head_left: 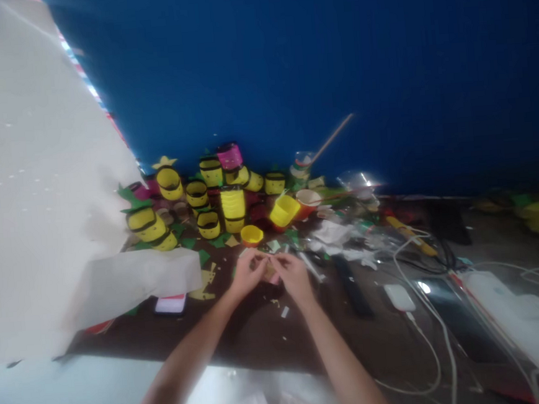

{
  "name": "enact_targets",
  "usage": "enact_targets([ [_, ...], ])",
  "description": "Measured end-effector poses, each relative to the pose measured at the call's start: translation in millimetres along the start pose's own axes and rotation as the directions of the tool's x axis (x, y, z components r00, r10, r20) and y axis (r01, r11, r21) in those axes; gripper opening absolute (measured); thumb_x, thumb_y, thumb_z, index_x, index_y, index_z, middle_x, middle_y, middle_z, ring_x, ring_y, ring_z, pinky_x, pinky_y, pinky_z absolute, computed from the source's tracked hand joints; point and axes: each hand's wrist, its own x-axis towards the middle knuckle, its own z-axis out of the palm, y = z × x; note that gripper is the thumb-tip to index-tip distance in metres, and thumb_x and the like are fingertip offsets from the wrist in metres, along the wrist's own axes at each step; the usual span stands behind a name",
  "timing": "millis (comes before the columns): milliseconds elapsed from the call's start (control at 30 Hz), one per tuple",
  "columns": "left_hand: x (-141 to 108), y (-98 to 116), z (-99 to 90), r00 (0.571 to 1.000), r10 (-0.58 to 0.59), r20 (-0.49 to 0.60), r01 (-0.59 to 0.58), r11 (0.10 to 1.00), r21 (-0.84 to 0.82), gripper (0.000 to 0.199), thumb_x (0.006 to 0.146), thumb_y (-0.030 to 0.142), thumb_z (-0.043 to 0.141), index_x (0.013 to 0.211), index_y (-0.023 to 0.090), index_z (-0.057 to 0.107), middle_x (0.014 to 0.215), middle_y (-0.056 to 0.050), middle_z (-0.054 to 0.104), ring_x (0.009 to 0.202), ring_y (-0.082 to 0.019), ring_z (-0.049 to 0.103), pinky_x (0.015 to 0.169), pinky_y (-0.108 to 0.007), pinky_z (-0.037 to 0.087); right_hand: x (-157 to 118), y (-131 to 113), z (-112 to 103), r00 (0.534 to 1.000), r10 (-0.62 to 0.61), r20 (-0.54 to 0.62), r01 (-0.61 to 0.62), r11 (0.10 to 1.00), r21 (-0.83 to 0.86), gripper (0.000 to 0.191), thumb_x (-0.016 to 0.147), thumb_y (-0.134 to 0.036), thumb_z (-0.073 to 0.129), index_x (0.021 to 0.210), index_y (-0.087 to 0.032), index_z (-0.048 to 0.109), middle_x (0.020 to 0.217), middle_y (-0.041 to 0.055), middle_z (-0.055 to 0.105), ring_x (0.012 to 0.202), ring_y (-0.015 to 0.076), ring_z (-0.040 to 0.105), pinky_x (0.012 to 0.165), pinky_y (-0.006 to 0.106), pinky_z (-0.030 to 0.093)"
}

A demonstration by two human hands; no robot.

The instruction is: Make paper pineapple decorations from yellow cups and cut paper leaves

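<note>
My left hand [248, 273] and my right hand [294, 276] meet over the dark table, their fingers pinched close together. Between them is a small pinkish piece [272, 276], blurred and partly covered by my fingers, so its kind is unclear. Both hands appear to grip it. Just beyond stands a small yellow cup [252, 235]. Behind that, several yellow cup-like pieces with black bands, such as this one [208, 225], are grouped with a magenta one [229, 156] on top. A tilted yellow cup [284, 211] rests on the right of the group.
Left of my hands lie a white sheet [140, 280] and a phone [170, 304]. To the right are crumpled clear plastic [337, 237], a long black object [352, 286], a white charger-like box [399, 297], cables [442, 325] and a dark tablet-like slab [465, 320]. A blue wall [315, 67] rises behind.
</note>
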Motion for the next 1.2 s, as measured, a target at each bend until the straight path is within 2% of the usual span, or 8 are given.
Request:
enact_targets([
  [200,0,1,-0.4,1.0,-0.004,0.014,0.004,1.0,-0.017,0.01,0.078,0.021,0.052,0.079,0.017,0.061,0.072,-0.001,0.058,0.067,-0.012,0.051,0.062,-0.023,0.04,0,-2,0,1.0,-0.004,0.016,0.004,1.0,0.013,0.027,0.069,-0.041,0.061,0.075,-0.015,0.065,0.077,0.0081,0.07,0.07,0.0203,0.064,0.063,0.03,0.051],
  [433,0,3,-0.2,1.0,0.001,0.017,-0.001,1.0,-0.017,0.009,0.077,0.021,0.052,0.076,0.017,0.061,0.071,-0.001,0.058,0.067,-0.012,0.052,0.062,-0.023,0.041,-1,-3,1,0.999,0.046,0.024,-0.046,0.999,-0.002,0.028,0.069,-0.042,0.06,0.077,-0.016,0.065,0.076,0.0082,0.07,0.062,0.0205,0.064,0.054,0.03,0.051],
  [600,0,0,0.2,1.0,-0.003,0.021,0.004,1.0,-0.013,0.01,0.078,0.023,0.052,0.078,0.017,0.061,0.073,-0.002,0.059,0.068,-0.012,0.052,0.062,-0.023,0.041,0,-1,1,0.999,0.028,0.025,-0.028,1.0,0.012,0.027,0.069,-0.042,0.06,0.078,-0.016,0.065,0.078,0.0085,0.069,0.072,0.0222,0.064,0.06,0.031,0.051],
  [767,1,1,0.5,1.0,-0.028,0.003,0.028,1.0,-0.003,0.01,0.078,0.023,0.053,0.075,0.017,0.06,0.071,-0.001,0.058,0.066,-0.011,0.051,0.062,-0.023,0.04,1,2,-3,0.999,-0.022,0.028,0.022,1.0,0.008,0.026,0.068,-0.04,0.061,0.075,-0.016,0.063,0.075,0.0063,0.068,0.069,0.019,0.063,0.064,0.031,0.05],
  [900,2,0,1.4,0.998,-0.058,-0.019,0.058,0.998,0.008,0.01,0.077,0.022,0.053,0.072,0.016,0.059,0.069,-0.001,0.058,0.065,-0.011,0.051,0.061,-0.022,0.04,9,2,-25,0.996,-0.075,-0.057,0.069,0.993,-0.099,0.027,0.069,-0.041,0.06,0.077,-0.015,0.063,0.075,0.0065,0.067,0.07,0.019,0.062,0.067,0.031,0.05],
  [1033,2,-2,3.0,0.995,-0.085,-0.044,0.085,0.996,-0.017,0.01,0.077,0.024,0.053,0.072,0.016,0.058,0.068,0.0,0.058,0.066,-0.012,0.052,0.061,-0.022,0.041,33,-2,-69,0.962,-0.195,-0.189,0.126,0.936,-0.328,0.028,0.072,-0.04,0.053,0.079,-0.014,0.063,0.077,0.008,0.067,0.069,0.0192,0.062,0.067,0.033,0.049],
  [1133,2,-1,2.3,0.995,-0.086,-0.045,0.086,0.996,-0.006,0.01,0.076,0.024,0.054,0.072,0.016,0.058,0.068,0.0,0.058,0.066,-0.012,0.052,0.061,-0.022,0.041,55,-7,-101,0.947,-0.242,-0.211,0.135,0.896,-0.423,0.026,0.072,-0.036,0.052,0.08,-0.014,0.063,0.082,0.0099,0.066,0.071,0.0204,0.06,0.07,0.036,0.048],
  [1200,3,0,1.1,0.996,-0.08,-0.046,0.08,0.997,0.0,0.011,0.076,0.025,0.054,0.07,0.016,0.058,0.068,0.0,0.058,0.064,-0.011,0.052,0.06,-0.022,0.04,70,-12,-114,0.946,-0.264,-0.188,0.151,0.872,-0.465,0.023,0.07,-0.033,0.054,0.079,-0.014,0.064,0.084,0.0102,0.066,0.069,0.0204,0.059,0.07,0.038,0.048],
])
